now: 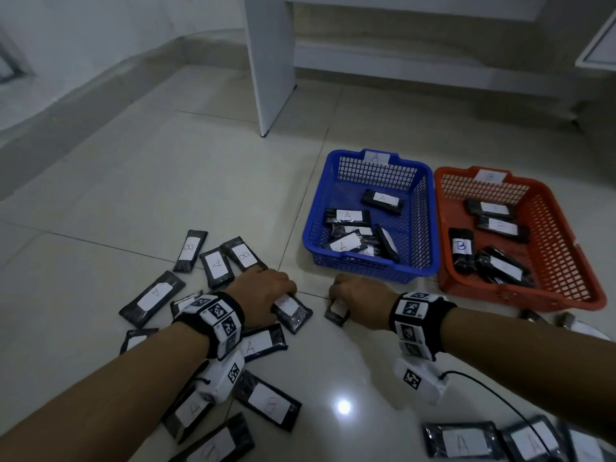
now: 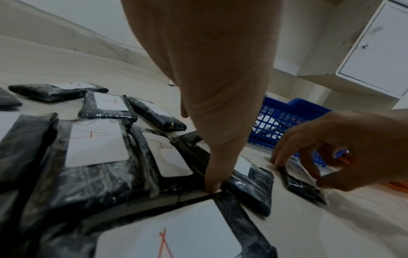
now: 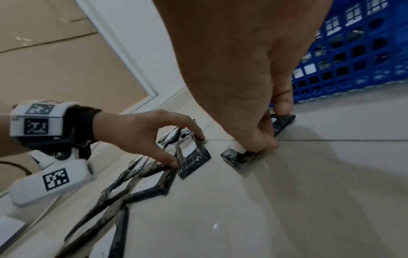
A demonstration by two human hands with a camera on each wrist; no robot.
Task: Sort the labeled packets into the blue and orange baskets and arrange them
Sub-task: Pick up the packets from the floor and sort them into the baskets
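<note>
Black packets with white A or B labels lie scattered on the tiled floor. My left hand point(image 1: 283, 296) reaches down onto one packet point(image 1: 293, 313); the right wrist view shows the thumb and a finger pinching that packet point(image 3: 194, 157) at its two ends. A little to the right, my right hand point(image 1: 336, 296) grips a second packet point(image 1: 337, 311), thumb and fingers closed on its edges point(image 3: 238, 158). Both packets still touch the floor. Just beyond stand the blue basket point(image 1: 366, 265) tagged A with several A packets, and the orange basket point(image 1: 500, 295) with several B packets.
Loose packets lie left of and under my left arm, among them an A point(image 1: 153, 295), a B point(image 1: 190, 250) and a B point(image 1: 270, 403). More A packets point(image 1: 461, 443) sit at the bottom right. A white cabinet panel point(image 1: 273, 78) stands behind the baskets.
</note>
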